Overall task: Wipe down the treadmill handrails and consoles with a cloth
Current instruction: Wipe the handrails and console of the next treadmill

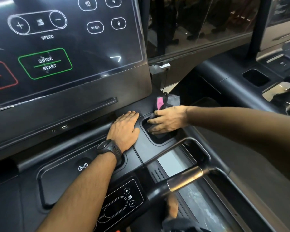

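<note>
Head view, right hand (168, 120) pressing dark cloth (157, 131)

Your right hand (167, 120) fills the recessed black cup pocket (161, 139) at frame centre. The curved black metal handrail (187, 180) blocks approach from lower right; the flat wireless-charging tray (60, 185), lower left, lies open.

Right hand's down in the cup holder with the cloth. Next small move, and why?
Probably sweep the dark cloth around the recessed black cup holder wall, then lift out. The right hand presses it at the near-left edge only; the left hand lies flat on the black console deck alongside, seemingly bracing.
</note>
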`<state>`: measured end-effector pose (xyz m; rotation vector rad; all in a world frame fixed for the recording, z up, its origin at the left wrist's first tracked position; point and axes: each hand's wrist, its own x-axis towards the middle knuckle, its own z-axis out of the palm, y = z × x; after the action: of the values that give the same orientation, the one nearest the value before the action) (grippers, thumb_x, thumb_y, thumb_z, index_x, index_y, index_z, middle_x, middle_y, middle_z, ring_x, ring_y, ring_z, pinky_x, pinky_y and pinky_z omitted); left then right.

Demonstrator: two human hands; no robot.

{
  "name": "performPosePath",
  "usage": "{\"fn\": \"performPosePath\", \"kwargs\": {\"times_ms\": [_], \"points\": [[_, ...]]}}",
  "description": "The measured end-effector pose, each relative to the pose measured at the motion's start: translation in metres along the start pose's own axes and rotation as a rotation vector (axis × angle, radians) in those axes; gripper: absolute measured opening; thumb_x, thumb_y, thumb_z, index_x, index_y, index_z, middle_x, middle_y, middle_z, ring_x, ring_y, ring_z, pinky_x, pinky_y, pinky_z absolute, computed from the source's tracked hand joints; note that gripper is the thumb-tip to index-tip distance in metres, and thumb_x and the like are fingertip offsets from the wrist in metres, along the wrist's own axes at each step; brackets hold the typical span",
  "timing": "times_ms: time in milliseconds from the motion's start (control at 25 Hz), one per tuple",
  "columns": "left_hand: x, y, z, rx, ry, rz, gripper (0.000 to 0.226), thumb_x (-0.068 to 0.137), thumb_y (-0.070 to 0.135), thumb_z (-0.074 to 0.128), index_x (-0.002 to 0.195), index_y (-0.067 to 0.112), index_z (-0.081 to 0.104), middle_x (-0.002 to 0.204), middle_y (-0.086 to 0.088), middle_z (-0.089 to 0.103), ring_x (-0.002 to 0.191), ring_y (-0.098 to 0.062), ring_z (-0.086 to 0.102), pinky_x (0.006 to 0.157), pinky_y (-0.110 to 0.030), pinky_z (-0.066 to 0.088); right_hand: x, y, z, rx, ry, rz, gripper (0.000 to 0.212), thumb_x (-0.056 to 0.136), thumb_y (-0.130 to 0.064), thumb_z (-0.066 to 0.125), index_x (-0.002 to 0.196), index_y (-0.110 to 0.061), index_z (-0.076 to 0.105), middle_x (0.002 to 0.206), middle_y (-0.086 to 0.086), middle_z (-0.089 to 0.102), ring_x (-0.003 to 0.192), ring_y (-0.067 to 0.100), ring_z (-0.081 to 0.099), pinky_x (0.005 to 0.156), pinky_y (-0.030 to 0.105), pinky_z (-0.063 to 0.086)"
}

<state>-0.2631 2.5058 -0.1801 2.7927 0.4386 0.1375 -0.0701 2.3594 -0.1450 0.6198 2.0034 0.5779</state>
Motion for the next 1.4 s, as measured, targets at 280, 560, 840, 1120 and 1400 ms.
{"fn": "performPosePath", "kwargs": {"times_ms": [280,560,840,1120,1400], "points": [[0.0,0.001,-0.002,0.019,-0.035,0.004,0.077,0.076,0.029,0.028,0.151,0.014,0.036,0.159,-0.004,0.033,0.148,-0.015,0.025,0.121,-0.027,0.009,0.003,0.003,0.0,-0.104,-0.04,-0.085,0.061,0.095,-0.008,0.024,0.151,-0.021,0.044,0.164,-0.006,0.029,0.153,0.029,0.02,0.114,0.044,0.034],[-0.002,-0.001,0.0,0.013,-0.023,0.005,0.076,0.076,0.028,0.029,0.15,0.012,0.038,0.158,-0.005,0.034,0.148,-0.016,0.026,0.123,-0.029,0.011,0.023,-0.007,-0.025,0.461,-0.398,0.152,0.029,0.104,-0.023,0.043,0.126,-0.022,0.063,0.133,-0.005,0.063,0.133,0.022,0.049,0.098,0.038,0.042],[-0.002,0.002,-0.001,0.02,-0.034,0.008,0.076,0.076,0.027,0.029,0.15,0.012,0.038,0.158,-0.007,0.033,0.148,-0.017,0.026,0.123,-0.03,0.012,-0.003,-0.027,-0.031,0.493,0.037,0.385,0.041,0.099,-0.011,0.035,0.124,-0.017,0.067,0.13,0.002,0.064,0.125,0.032,0.057,0.096,0.041,0.049],[-0.002,0.003,-0.004,0.047,-0.064,0.011,0.078,0.077,0.029,0.025,0.154,0.013,0.03,0.161,-0.005,0.025,0.15,-0.015,0.019,0.123,-0.028,0.007,0.02,-0.001,-0.012,0.315,0.022,-0.015,0.046,0.1,-0.016,0.043,0.143,-0.027,0.053,0.149,-0.009,0.052,0.141,0.027,0.044,0.107,0.038,0.041],[-0.002,0.0,0.0,0.028,-0.029,0.009,0.077,0.077,0.027,0.028,0.152,0.013,0.034,0.159,-0.005,0.03,0.149,-0.015,0.023,0.123,-0.028,0.009,0.03,-0.013,-0.019,0.365,-0.318,0.141,0.034,0.105,-0.022,0.042,0.135,-0.025,0.059,0.139,-0.004,0.06,0.132,0.024,0.049,0.102,0.031,0.035]]}}
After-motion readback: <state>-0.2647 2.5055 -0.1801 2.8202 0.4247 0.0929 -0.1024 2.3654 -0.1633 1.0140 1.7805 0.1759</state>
